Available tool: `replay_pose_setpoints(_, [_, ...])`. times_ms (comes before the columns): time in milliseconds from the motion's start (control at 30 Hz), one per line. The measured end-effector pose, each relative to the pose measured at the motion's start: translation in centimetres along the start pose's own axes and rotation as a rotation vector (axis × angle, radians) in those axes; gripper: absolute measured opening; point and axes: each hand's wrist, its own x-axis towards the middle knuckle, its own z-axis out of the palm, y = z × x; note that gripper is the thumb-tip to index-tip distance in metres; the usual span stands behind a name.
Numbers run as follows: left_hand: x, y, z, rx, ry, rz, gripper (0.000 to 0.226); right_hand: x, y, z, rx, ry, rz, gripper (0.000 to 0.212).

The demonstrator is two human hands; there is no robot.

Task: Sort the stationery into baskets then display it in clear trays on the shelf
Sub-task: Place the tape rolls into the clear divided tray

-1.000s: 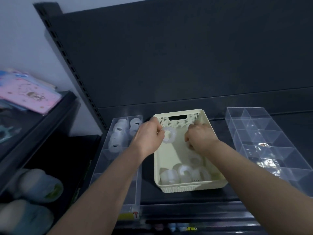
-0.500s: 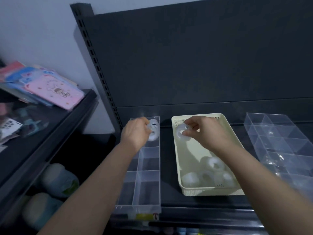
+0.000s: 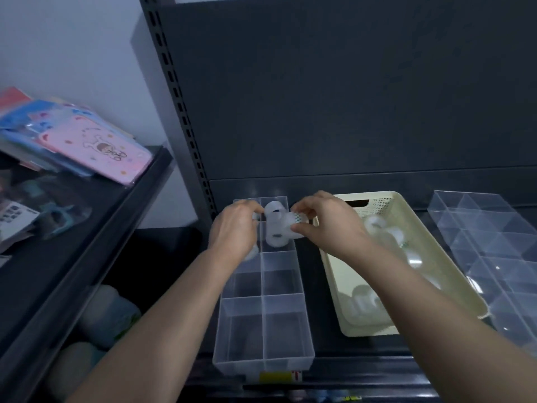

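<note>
- Where the dark metal shelf [image 3: 363, 370] meets its slotted back panel, we work under dim light beside a pale wall.
- Since half a second ago, both our hands have come together over the far compartments of the divided clear tray [image 3: 263, 330]; our right hand [image 3: 325, 225] has left the cream basket [image 3: 453, 274] and pinches a tape roll [image 3: 292, 225], while our left hand [image 3: 232, 231] curls on another, mostly hidden.
- More rolls lie blurred in the basket; a second clear tray [image 3: 494, 228] sits right, pink packets [image 3: 96, 149] on the left rack.
</note>
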Motion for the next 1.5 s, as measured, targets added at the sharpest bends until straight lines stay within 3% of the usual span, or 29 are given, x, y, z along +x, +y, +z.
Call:
replay_pose_setpoints(267, [-1.2,-1.9,-2.2,-0.031,0.039,-0.049,0.027,2.6,-2.2,4.4,-0.219,-0.24,-0.015,0.037])
replay_pose_setpoints(433, [-1.3,-1.1,-2.4,-0.052,0.011,-0.035,0.028,2.8,-1.7,4.9,-0.193,-0.267,0.009,0.04])
replay_pose_setpoints(767, [0.0,6.1,-0.4,-0.073,-0.029,0.098,0.029,-1.1,5.6,-3.7,-0.218,-0.028,0.12,0.024])
replay_pose_setpoints(900, [0.0,10.3,1.9,-0.082,-0.13,0.159,0.026,-4.3,10.0,-6.5,-0.275,-0.02,0.225,0.024])
replay_pose_setpoints(1067, [-0.6,14.3,4.7,-0.065,-0.304,0.223,0.022,-7.2,12.9,-6.8,-0.256,-0.064,0.231,0.023])
replay_pose_setpoints(1267, [-0.8,17.3,7.7,0.089,-0.479,0.197,0.009,-7.7,14.1,-6.8,-0.163,-0.007,0.202,0.021])
replay_pose_setpoints(1500, [-0.8,18.8,9.8,0.197,-0.559,0.12,0.018,-7.4,14.6,-6.7,-0.134,0.018,0.2,0.025])
